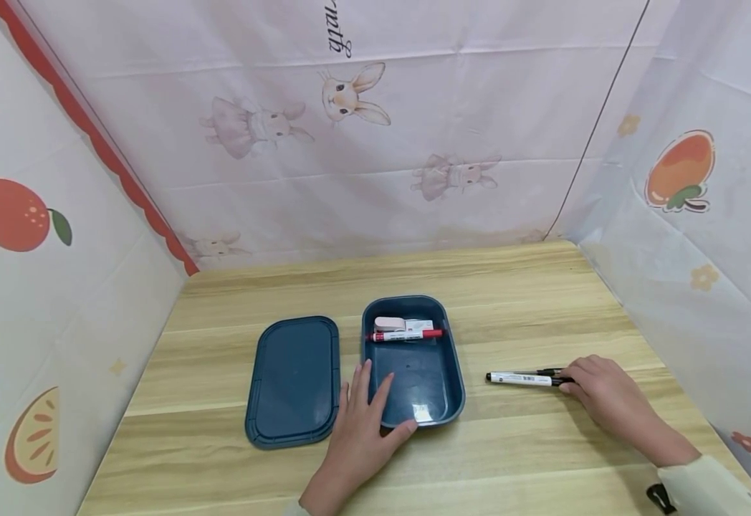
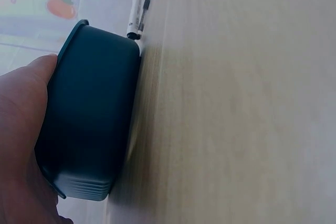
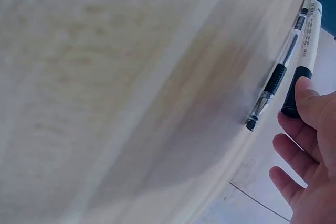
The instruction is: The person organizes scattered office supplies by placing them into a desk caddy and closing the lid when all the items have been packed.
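Note:
A dark blue plastic box (image 1: pixel 414 380) stands lidless on the table. My left hand (image 1: pixel 364 437) rests on its near left corner, fingers spread over the rim and thumb along the front edge. Out to the right, my right hand (image 1: pixel 608 398) pinches the black end of a white marker (image 3: pixel 310 40) between thumb and index finger; its other fingers are loosely bent. Right beside the marker lies a clear gel pen (image 3: pixel 275 80) with a black grip, apart from the fingers. Inside the box's far end are a red-and-white marker (image 1: pixel 404 335) and a pale pink-and-white item (image 1: pixel 390 324).
The matching blue lid (image 1: pixel 294 380) lies flat on the wooden table (image 1: pixel 511 459), just left of the box. Cloth walls (image 1: pixel 375 208) printed with rabbits and fruit rise behind the table and along both sides.

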`<state>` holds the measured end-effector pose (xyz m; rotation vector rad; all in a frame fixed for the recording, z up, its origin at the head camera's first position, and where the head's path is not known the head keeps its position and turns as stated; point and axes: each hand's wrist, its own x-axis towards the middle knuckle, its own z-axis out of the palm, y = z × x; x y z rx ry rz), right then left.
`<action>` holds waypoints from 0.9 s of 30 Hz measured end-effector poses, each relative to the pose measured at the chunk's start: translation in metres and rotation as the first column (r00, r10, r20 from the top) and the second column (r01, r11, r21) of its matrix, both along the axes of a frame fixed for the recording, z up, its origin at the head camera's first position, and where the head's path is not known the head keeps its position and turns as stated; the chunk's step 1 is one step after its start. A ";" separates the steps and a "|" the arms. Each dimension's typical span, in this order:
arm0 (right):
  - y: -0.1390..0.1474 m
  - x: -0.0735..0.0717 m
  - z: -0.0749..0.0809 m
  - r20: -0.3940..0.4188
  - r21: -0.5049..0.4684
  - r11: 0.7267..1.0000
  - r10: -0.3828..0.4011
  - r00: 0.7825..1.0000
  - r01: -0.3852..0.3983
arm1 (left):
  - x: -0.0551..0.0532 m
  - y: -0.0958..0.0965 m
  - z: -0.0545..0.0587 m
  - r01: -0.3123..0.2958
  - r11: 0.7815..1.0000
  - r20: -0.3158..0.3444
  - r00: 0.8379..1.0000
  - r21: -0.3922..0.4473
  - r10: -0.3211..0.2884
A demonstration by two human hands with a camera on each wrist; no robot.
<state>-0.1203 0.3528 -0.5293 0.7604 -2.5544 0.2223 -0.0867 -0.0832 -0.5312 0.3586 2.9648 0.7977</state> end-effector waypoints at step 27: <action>-0.023 -0.026 0.038 -0.086 -0.025 0.999 0.031 0.996 -0.034 | 0.001 -0.001 -0.001 0.007 1.000 -0.001 1.000 0.016 -0.007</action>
